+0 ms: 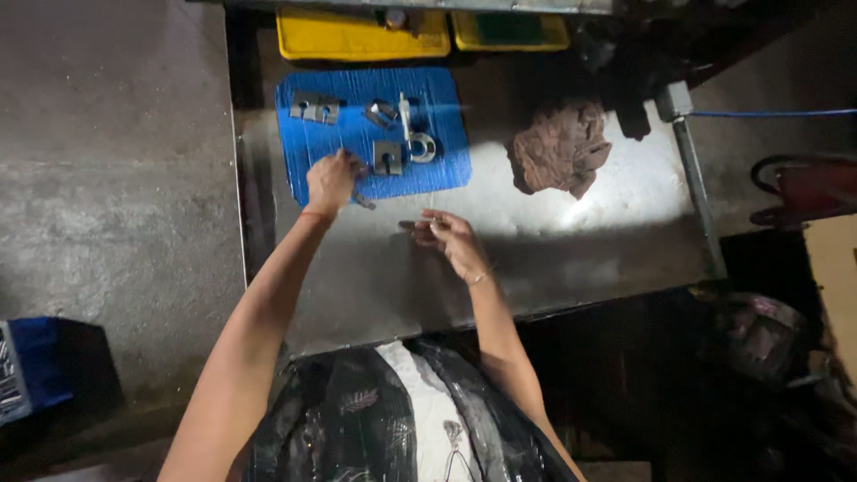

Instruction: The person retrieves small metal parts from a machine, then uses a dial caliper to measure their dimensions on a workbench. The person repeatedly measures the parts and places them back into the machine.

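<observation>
My left hand (329, 181) is closed over the near edge of a blue mat (444, 104), gripping a small dark metal piece that sticks out below the fingers. My right hand (451, 239) rests on the metal table (571, 241) with its fingertips pinched on a small thin metal part (408, 225). On the mat lie several grey metal parts: a flat bracket (314, 108), a square block (386, 157), a ring-shaped clamp (421, 147) and a small clip (380, 112).
A crumpled brown rag (561, 147) lies on the table to the right. Two yellow trays (357, 37) stand along the far edge. A metal post (692, 165) with a blue hose rises at the right edge. A blue crate (27, 370) sits on the concrete floor at left.
</observation>
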